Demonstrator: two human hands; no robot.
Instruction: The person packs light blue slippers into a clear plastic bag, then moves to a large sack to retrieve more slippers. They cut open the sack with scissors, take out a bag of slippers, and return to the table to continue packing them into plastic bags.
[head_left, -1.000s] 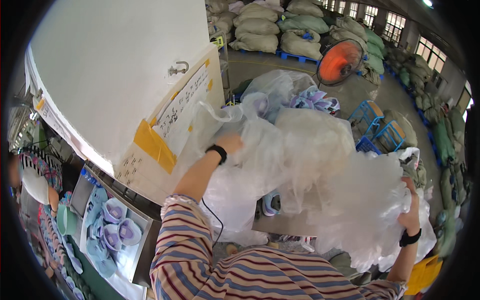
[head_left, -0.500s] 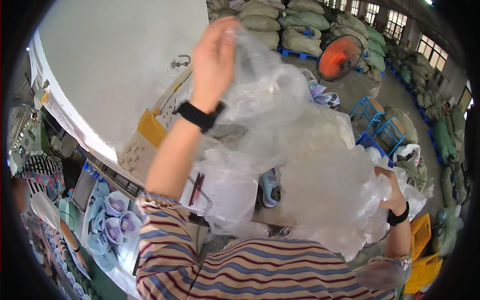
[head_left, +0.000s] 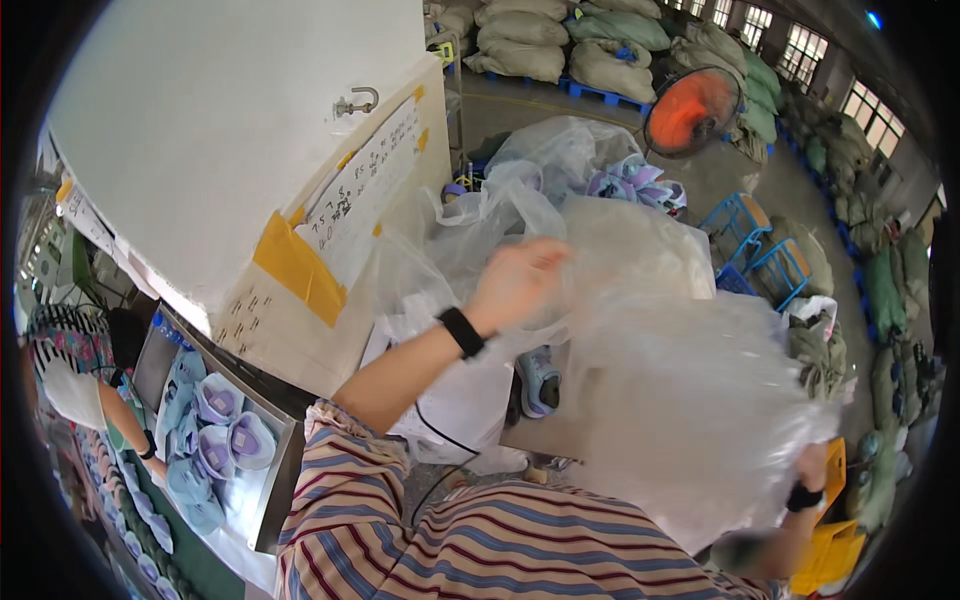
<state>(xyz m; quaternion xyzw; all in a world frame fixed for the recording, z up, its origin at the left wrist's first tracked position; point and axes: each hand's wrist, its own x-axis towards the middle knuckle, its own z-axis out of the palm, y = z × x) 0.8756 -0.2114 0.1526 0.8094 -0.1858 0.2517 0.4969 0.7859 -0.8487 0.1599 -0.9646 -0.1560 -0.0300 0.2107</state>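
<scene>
My left hand (head_left: 518,284) is over the middle of the work surface, above crumpled clear plastic bags (head_left: 510,215); its fingers are smeared by motion. At the lower right, my right hand (head_left: 812,466) grips the edge of a large clear plastic bag (head_left: 690,400), which spreads wide and blurred in front of me. Another clear, bulging bag (head_left: 630,240) lies behind it. A light blue shoe (head_left: 541,382) sits below my left hand, beside white paper (head_left: 465,400). Purple and light blue pieces (head_left: 640,187) lie behind the bags.
At left, a metal tray (head_left: 270,490) holds several blue and lilac shoe pieces (head_left: 228,440), and a co-worker's arm (head_left: 125,420) reaches in beside it. An orange fan (head_left: 692,112), blue metal frames (head_left: 760,245), yellow crates (head_left: 828,555) and stacked sacks (head_left: 520,40) stand around.
My left hand came down and right from a raised position, and the clear bag it lifted now lies farther back. My right hand moved down and slightly right, drawing out the large bag.
</scene>
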